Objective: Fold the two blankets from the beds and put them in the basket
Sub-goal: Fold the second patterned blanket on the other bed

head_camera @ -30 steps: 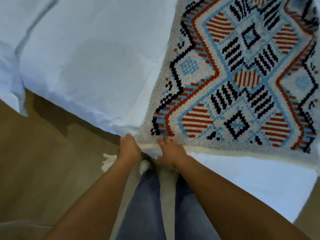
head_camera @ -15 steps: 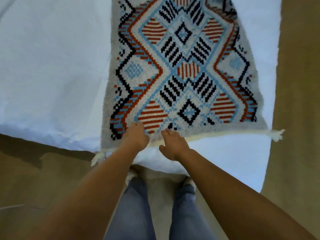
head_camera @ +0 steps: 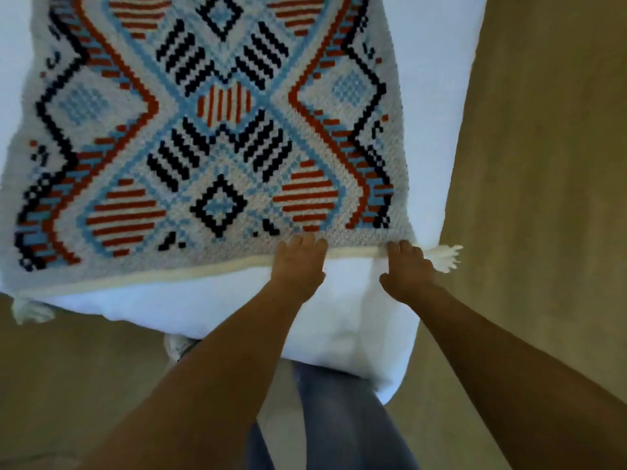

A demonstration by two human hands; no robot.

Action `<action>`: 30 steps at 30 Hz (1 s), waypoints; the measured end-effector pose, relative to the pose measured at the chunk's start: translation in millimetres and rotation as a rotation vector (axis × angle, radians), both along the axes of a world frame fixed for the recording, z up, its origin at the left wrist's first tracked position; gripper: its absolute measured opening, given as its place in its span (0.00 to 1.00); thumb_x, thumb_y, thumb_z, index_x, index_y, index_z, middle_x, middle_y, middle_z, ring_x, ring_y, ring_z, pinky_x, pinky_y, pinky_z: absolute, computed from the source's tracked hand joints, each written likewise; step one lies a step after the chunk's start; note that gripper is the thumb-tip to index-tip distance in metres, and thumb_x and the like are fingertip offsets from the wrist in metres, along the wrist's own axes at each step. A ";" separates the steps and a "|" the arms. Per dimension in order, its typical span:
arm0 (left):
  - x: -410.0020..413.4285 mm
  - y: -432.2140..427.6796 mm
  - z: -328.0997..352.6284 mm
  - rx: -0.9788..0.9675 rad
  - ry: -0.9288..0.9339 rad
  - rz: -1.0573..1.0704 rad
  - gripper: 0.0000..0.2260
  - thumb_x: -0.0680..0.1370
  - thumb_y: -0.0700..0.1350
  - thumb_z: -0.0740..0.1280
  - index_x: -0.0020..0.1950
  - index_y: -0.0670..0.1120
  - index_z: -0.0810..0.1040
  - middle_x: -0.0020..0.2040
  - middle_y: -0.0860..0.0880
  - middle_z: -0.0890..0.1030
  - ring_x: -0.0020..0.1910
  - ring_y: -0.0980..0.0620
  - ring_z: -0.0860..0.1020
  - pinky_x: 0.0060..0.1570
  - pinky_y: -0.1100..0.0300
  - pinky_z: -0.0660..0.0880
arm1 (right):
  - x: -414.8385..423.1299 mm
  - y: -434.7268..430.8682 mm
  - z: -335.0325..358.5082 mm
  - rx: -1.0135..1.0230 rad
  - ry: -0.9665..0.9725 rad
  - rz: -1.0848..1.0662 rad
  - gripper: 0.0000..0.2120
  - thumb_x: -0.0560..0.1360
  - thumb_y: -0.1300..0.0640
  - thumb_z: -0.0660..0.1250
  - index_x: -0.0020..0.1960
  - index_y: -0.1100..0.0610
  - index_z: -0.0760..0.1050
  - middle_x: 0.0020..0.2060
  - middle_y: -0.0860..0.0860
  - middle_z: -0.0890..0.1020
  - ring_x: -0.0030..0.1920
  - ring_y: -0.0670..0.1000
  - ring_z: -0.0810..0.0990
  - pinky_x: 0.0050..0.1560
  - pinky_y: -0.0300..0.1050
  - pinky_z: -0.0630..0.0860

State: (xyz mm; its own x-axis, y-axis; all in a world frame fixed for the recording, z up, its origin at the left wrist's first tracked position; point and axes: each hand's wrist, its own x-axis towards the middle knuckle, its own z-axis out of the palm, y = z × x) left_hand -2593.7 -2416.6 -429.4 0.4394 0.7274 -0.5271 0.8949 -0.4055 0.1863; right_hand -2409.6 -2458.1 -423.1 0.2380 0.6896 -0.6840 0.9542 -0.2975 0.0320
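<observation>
**Shifted rightward, ready for the first fold**

Leaves the left tassel (head_camera: 30, 310) behind, hanging over the near edge of the bed (head_camera: 339, 320). Keeps the blanket (head_camera: 220, 130) spread flat, pattern up, with its hem (head_camera: 203, 270) along that near edge. Puts the left hand (head_camera: 298, 266) past the middle of the hem, where a second ago it sat by the left tassel; fingers laid on the weave, gripping nothing. Brings the right hand (head_camera: 407, 269) to the hem's right corner, just beside the right tassel (head_camera: 444, 259) and near the bed's right edge; fingertips on the hem, thumb splayed apart on the bed, no pinch to be seen. Suggests the travel along the hem is over and this corner is next to be lifted. Counts nothing folded yet; shows no basket, no second blanket.
</observation>
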 end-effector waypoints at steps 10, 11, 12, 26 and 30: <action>29.8 -6.1 -35.7 0.182 0.117 0.007 0.20 0.75 0.40 0.63 0.65 0.46 0.64 0.62 0.45 0.67 0.59 0.44 0.68 0.55 0.50 0.68 | 40.7 24.9 -52.5 0.145 -0.025 0.307 0.24 0.71 0.66 0.63 0.66 0.59 0.62 0.62 0.59 0.67 0.59 0.62 0.67 0.45 0.54 0.70; 30.4 -5.1 -35.7 0.177 0.121 0.005 0.18 0.75 0.39 0.63 0.64 0.45 0.65 0.61 0.45 0.68 0.57 0.45 0.69 0.53 0.51 0.69 | 44.0 24.4 -52.5 0.138 -0.029 0.333 0.24 0.71 0.66 0.64 0.65 0.59 0.63 0.61 0.59 0.68 0.58 0.61 0.68 0.41 0.52 0.69; 31.3 -4.5 -35.2 0.163 0.112 0.026 0.17 0.75 0.39 0.63 0.64 0.44 0.66 0.60 0.45 0.69 0.57 0.45 0.69 0.51 0.52 0.70 | 47.1 22.8 -51.9 0.126 -0.048 0.357 0.24 0.71 0.66 0.65 0.65 0.59 0.64 0.60 0.58 0.69 0.57 0.60 0.69 0.39 0.50 0.68; 35.0 -124.6 -6.8 0.027 0.082 0.112 0.15 0.79 0.39 0.59 0.66 0.41 0.64 0.62 0.42 0.70 0.56 0.43 0.74 0.53 0.52 0.70 | 51.9 -89.4 -21.4 -0.074 -0.089 0.454 0.21 0.75 0.60 0.59 0.68 0.55 0.62 0.63 0.54 0.70 0.61 0.55 0.69 0.56 0.50 0.70; 43.3 -138.2 18.7 0.023 0.096 0.121 0.13 0.80 0.43 0.56 0.62 0.41 0.67 0.59 0.43 0.73 0.56 0.44 0.74 0.56 0.53 0.67 | 58.3 -98.3 6.4 -0.027 -0.051 0.451 0.19 0.76 0.55 0.58 0.66 0.57 0.63 0.61 0.55 0.71 0.60 0.56 0.70 0.55 0.50 0.69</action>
State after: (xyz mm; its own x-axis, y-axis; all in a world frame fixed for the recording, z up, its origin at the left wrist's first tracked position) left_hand -2550.4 -2554.8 -410.7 0.2964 0.7844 -0.5448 0.9507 -0.2969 0.0898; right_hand -2351.2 -2556.5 -416.7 -0.0485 0.7139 -0.6986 0.9852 0.1491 0.0840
